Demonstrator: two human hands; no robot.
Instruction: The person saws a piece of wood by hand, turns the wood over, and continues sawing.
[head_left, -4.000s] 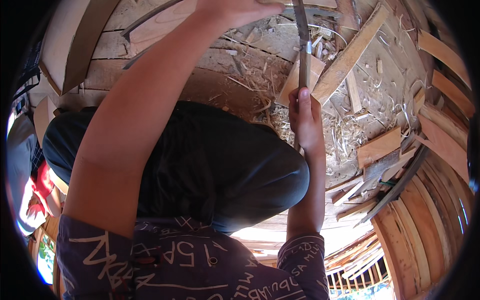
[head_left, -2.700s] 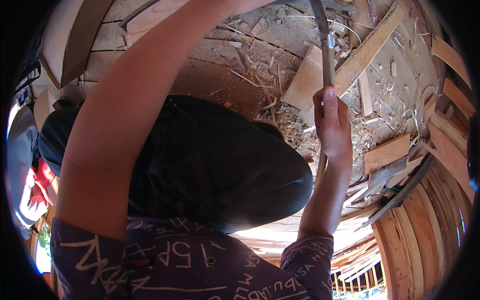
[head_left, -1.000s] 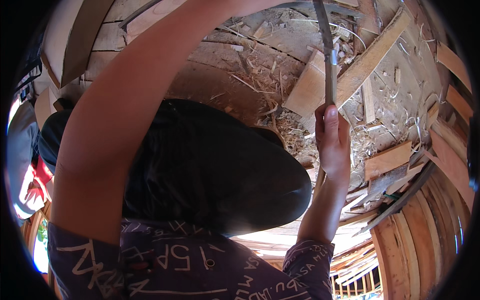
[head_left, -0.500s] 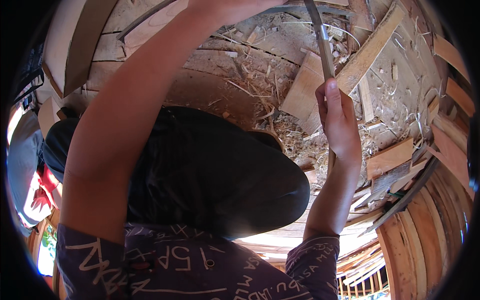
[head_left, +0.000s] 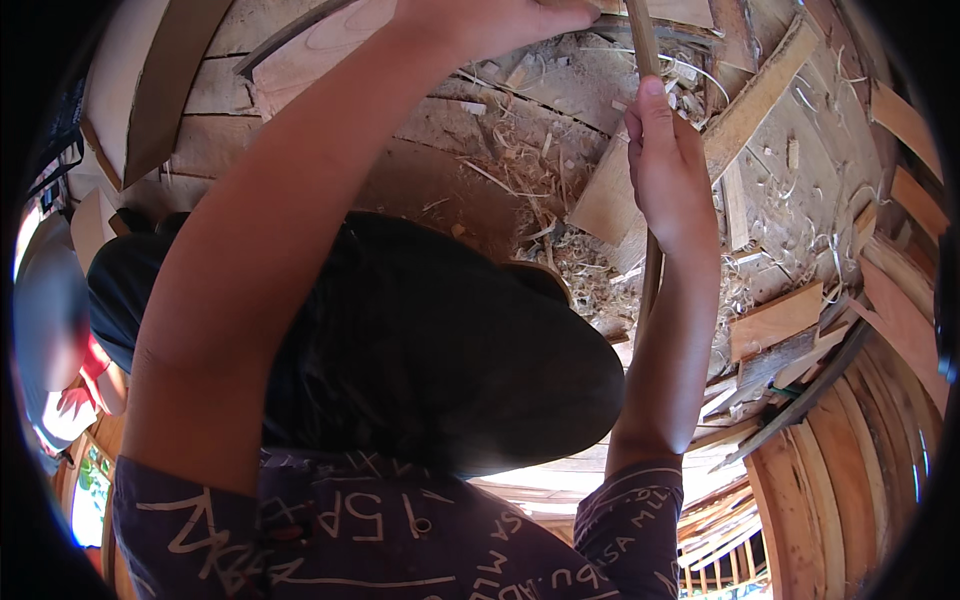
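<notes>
My right hand is closed around a long wooden shaft, with the thumb lying along it. The shaft runs up out of the top of the view, and its lower end passes beside my right forearm. No head or blade shows on it now. My left hand is at the top edge, just left of the shaft. Its thumb reaches toward the shaft without visibly touching it; the other fingers are cut off by the frame, so their grip is hidden.
Wood shavings and chips litter the plank floor around my bent leg. A long board and short offcuts lie to the right. Curved wooden ribs line the lower right. Another person is at the far left.
My right hand has moved up with the shaft; the dark metal part and shiny collar seen earlier have gone out of the top of view. My left hand has shifted slightly right and down.
</notes>
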